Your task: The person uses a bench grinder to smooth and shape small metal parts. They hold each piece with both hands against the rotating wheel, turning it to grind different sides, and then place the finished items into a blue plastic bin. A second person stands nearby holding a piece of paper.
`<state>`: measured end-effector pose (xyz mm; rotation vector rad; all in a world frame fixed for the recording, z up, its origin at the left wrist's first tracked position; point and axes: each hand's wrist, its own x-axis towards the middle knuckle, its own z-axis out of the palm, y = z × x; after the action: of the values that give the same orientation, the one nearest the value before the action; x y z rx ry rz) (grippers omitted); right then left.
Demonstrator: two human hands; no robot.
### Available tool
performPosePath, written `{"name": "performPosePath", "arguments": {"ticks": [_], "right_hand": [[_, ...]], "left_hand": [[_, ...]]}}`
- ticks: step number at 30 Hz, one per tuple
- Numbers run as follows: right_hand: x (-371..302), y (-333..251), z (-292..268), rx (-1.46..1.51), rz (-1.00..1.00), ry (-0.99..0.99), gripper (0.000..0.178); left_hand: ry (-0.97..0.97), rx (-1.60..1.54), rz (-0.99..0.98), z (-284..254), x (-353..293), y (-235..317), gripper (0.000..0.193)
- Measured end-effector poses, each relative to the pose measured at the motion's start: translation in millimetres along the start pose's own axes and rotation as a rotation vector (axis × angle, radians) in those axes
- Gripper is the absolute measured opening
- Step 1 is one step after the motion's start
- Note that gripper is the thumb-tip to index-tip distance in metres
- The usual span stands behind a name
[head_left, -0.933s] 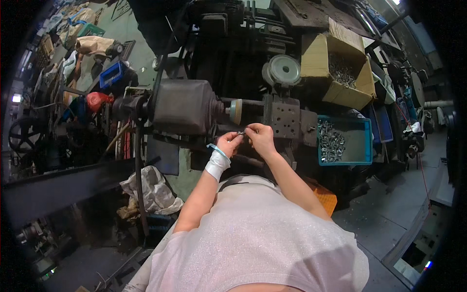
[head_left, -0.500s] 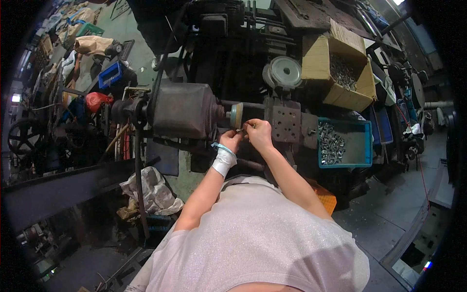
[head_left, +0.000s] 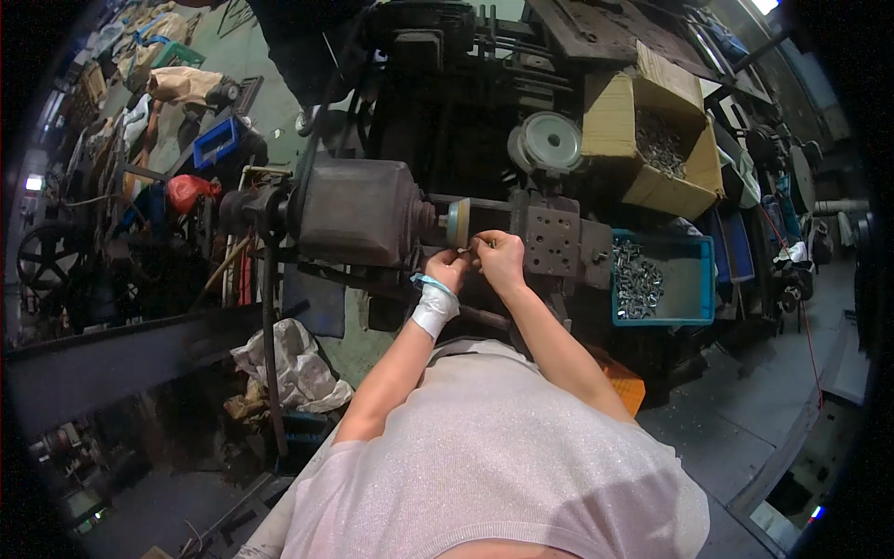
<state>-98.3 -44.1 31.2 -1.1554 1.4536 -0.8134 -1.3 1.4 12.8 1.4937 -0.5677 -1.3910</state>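
Both my hands meet just in front of a round grinding wheel (head_left: 457,224), pale with a teal band, that sticks out of a dark machine housing (head_left: 358,212). My left hand (head_left: 448,267), with a white wrap and blue band at the wrist, is closed in a pinch beneath the wheel's edge. Close on its right, my right hand (head_left: 500,258) is pinched too, fingertips near the wheel. Whatever sits between the fingers is too small and covered to name. To the right of my hands is a dark metal block with holes (head_left: 551,239).
A teal tray (head_left: 687,321) of small shiny metal parts (head_left: 638,287) stands to the right. Behind it, an open cardboard box (head_left: 610,116) holds more small parts. A round metal disc (head_left: 551,142) is beyond the block. A whitish sack (head_left: 293,363) lies lower left; an orange crate (head_left: 622,385) stands by my right arm.
The whole view has shifted slightly. My hands stay pinched together at the wheel, with little visible movement.
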Motion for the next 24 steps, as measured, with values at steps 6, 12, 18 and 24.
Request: {"name": "performPosePath", "arguments": {"ticks": [6,12,18,24], "right_hand": [[-15.7,-10.7,-21.9,0.062,0.001,-0.109,0.014],[-22.6,-2.3,-24.5,0.223,-0.008,-0.164,0.014],[-15.9,8.6,-15.0,0.211,0.085,-0.085,0.015],[-5.4,7.8,-6.9,0.126,0.041,-0.058,0.014]], "left_hand": [[-0.174,-0.228,-0.284,-21.8,-8.9,-0.4,0.033],[-0.377,-0.352,-0.353,-21.1,-5.5,-2.5,0.023],[-0.259,-0.179,-0.321,-19.8,0.4,-6.2,0.017],[-0.097,0.040,-0.234,-8.3,1.9,7.2,0.018]]}}
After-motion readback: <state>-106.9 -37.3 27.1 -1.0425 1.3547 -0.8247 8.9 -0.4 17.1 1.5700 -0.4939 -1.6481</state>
